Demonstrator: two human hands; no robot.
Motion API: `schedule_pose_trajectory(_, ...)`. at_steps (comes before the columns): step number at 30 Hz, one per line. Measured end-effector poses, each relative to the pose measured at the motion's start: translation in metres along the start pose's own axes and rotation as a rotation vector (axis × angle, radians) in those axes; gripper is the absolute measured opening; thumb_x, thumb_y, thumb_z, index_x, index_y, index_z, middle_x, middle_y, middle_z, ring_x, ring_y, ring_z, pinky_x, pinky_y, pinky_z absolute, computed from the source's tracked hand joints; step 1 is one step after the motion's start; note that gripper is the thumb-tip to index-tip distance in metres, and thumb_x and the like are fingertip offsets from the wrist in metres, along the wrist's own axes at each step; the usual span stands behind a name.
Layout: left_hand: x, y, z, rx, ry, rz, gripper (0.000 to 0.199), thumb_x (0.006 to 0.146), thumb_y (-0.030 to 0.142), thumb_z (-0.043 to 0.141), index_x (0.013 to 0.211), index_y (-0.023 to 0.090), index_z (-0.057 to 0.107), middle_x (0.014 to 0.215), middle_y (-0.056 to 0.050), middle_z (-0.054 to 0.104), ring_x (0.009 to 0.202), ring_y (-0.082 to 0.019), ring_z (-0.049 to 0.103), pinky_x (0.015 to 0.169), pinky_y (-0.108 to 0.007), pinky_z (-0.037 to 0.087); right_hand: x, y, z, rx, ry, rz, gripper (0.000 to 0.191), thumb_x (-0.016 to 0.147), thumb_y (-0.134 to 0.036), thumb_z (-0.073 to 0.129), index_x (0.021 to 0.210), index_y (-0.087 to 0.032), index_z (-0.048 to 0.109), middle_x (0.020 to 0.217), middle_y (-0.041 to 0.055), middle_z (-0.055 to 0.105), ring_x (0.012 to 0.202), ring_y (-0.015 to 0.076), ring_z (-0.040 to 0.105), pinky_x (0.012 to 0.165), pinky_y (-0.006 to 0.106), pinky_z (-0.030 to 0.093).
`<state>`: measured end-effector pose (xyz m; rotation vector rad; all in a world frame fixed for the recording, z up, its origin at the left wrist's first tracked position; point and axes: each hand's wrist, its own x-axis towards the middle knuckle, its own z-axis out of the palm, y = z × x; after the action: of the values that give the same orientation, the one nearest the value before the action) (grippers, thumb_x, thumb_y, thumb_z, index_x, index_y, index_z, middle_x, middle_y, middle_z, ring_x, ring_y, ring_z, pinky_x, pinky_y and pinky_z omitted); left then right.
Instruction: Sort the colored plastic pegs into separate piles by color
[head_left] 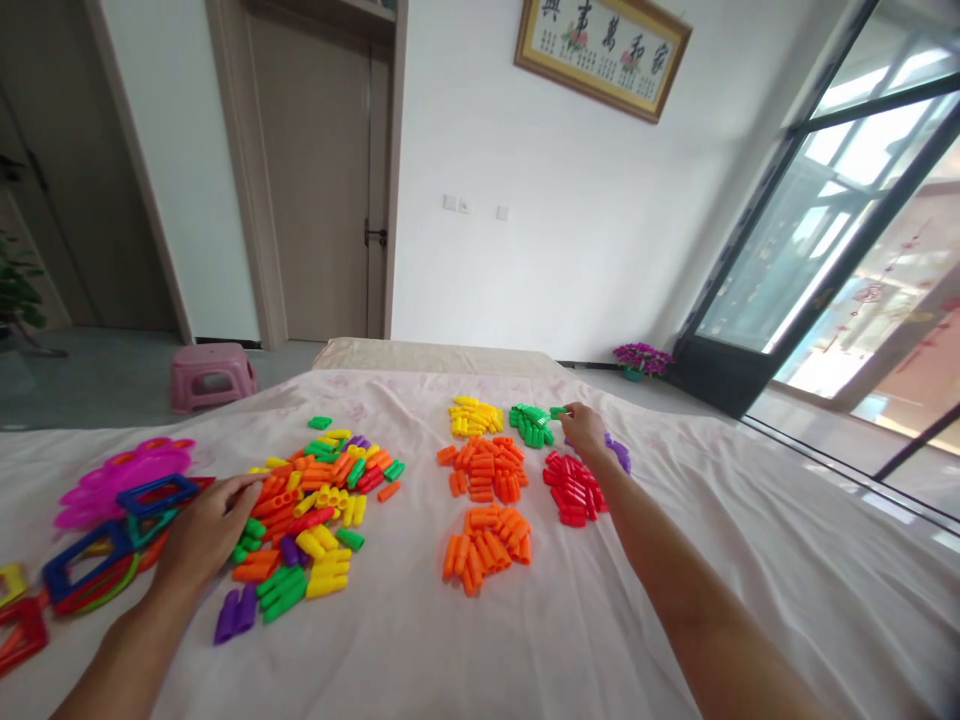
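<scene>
At the left edge of a mixed pile of small plastic tube blocks rests my left hand. Its fingers reach over the pile's edge, and I see nothing held in them. My right hand is stretched far forward, pinching a green tube block beside a heap of green blocks. Under the right wrist lies a red heap; the purple heap is partly hidden behind the hand. A yellow heap and two orange heaps stand in the middle.
A pink flower-shaped tray and coloured magnetic frames lie at the left. The pale cloth is wrinkled. Beyond it are a pink stool, potted purple flowers and a glass door.
</scene>
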<state>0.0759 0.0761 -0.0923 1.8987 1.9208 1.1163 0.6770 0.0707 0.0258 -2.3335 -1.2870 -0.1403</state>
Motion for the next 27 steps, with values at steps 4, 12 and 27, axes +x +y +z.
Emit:
schedule_pose_trajectory(4, 0.001, -0.003, 0.001, -0.002, 0.014, -0.005, 0.043, 0.086, 0.054, 0.045, 0.102, 0.025, 0.072, 0.111, -0.008, 0.075, 0.106, -0.033, 0.068, 0.092, -0.044, 0.052, 0.016, 0.015, 0.014, -0.121, -0.055, 0.061, 0.032, 0.087, -0.023, 0.056, 0.111, -0.012, 0.074, 0.112, 0.0220, 0.071, 0.107, 0.0298, 0.068, 0.083, 0.033, 0.050)
schedule_pose_trajectory(12, 0.001, -0.004, 0.001, -0.062, -0.022, -0.024, 0.044, 0.085, 0.056, 0.047, 0.103, 0.024, 0.071, 0.113, -0.006, 0.074, 0.110, -0.030, 0.066, 0.095, -0.038, 0.051, 0.032, 0.011, 0.044, -0.209, -0.129, 0.076, 0.033, 0.086, -0.017, 0.057, 0.111, -0.006, 0.073, 0.115, 0.0279, 0.069, 0.110, 0.0343, 0.067, 0.086, 0.035, 0.050)
schedule_pose_trajectory(27, -0.002, 0.014, -0.006, -0.121, 0.001, 0.008, 0.042, 0.083, 0.051, 0.050, 0.102, 0.023, 0.075, 0.108, -0.005, 0.076, 0.101, -0.025, 0.069, 0.089, -0.032, 0.053, 0.002, -0.039, 0.026, 0.141, 0.006, -0.102, 0.038, 0.097, -0.032, 0.044, 0.121, -0.021, 0.071, 0.113, 0.0105, 0.074, 0.103, 0.0225, 0.068, 0.082, 0.028, 0.048)
